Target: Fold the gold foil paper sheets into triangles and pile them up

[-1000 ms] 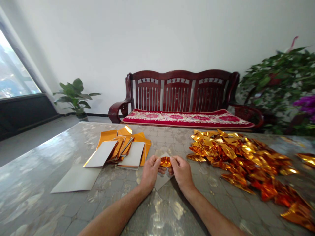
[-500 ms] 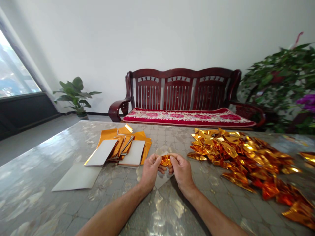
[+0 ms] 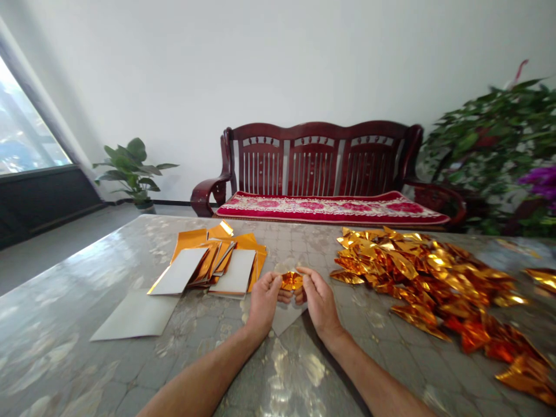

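A small folded piece of shiny gold foil paper [image 3: 292, 281] is held up between my two hands, above the middle of the table. My left hand [image 3: 266, 296] pinches its left end between thumb and fingers. On the other side, my right hand [image 3: 318, 298] grips the right end, its index finger raised along the top. Beneath the hands a pale sheet [image 3: 281, 325] lies on the table with one corner pointing toward me. To the left is a loose stack of gold foil sheets [image 3: 191, 238], some with the white side [image 3: 237, 271] up.
A heap of folded gold foil pieces [image 3: 403, 263] spreads over the right of the patterned table [image 3: 208, 370]. A single pale sheet [image 3: 134, 315] lies at the left. Behind the table stand a dark red wooden bench [image 3: 313, 156] and potted plants [image 3: 138, 168].
The foil piece looks spread a little wider between my hands. My right index finger has lifted along its top edge. The view has shifted slightly.
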The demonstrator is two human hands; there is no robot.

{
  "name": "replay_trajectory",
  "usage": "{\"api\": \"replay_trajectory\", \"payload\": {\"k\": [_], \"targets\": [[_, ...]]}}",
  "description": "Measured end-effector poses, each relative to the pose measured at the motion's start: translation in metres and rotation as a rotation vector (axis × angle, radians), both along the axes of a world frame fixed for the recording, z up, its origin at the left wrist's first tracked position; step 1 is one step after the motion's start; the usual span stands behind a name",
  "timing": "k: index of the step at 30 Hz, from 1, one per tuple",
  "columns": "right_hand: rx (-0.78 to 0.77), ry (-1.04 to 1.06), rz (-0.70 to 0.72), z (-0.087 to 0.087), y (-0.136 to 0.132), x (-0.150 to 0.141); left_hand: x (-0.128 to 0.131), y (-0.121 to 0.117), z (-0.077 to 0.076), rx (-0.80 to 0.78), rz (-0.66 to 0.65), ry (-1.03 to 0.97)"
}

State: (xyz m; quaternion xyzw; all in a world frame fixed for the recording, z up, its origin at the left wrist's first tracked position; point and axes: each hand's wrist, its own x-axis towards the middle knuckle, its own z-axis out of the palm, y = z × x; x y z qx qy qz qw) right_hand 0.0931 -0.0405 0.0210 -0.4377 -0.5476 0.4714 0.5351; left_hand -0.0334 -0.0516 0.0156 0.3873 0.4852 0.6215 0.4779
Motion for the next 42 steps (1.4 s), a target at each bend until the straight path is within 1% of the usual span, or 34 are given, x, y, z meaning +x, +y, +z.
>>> {"api": "replay_trajectory", "payload": {"k": [4,6,10,13,17,19,22,25,29,32,34,37,40,42], "targets": [[-0.004,-0.028,0.052,-0.002,-0.001,0.007,-0.001,0.002,-0.005,0.007,-0.006,0.020],[0.024,-0.088,0.039,-0.003,-0.001,0.010,-0.001,0.003,-0.007,0.009,-0.007,0.030],[0.155,-0.293,-0.057,-0.003,0.002,0.014,0.000,0.003,-0.008,-0.013,-0.024,0.030],[0.225,-0.396,-0.122,-0.001,0.006,0.017,0.002,0.001,-0.007,-0.023,-0.054,0.025],[0.176,-0.438,-0.180,-0.001,0.014,0.025,0.002,-0.001,-0.006,-0.008,-0.085,0.018],[0.161,-0.454,-0.216,-0.002,0.019,0.032,-0.002,-0.002,-0.005,0.004,-0.063,0.057],[0.176,-0.520,-0.278,-0.001,0.028,0.047,-0.011,-0.001,-0.006,0.037,0.011,0.218],[0.198,-0.580,-0.350,0.005,0.035,0.064,-0.020,-0.001,-0.008,0.095,0.064,0.472],[0.178,-0.644,-0.465,0.019,0.041,0.089,-0.026,-0.004,-0.010,0.109,0.055,0.804],[0.130,-0.691,-0.565,0.026,0.046,0.108,-0.026,-0.006,-0.010,0.126,0.040,0.975],[0.101,-0.697,-0.633,0.028,0.050,0.120,-0.025,-0.007,-0.010,0.146,0.022,1.053],[0.065,-0.635,-0.699,0.026,0.056,0.136,-0.025,-0.008,-0.008,0.180,-0.011,1.149],[0.015,-0.499,-0.685,0.021,0.062,0.147,-0.026,-0.009,-0.007,0.196,-0.039,1.247],[-0.012,-0.465,-0.669,0.019,0.064,0.151,-0.027,-0.010,-0.007,0.193,-0.046,1.309]]}}
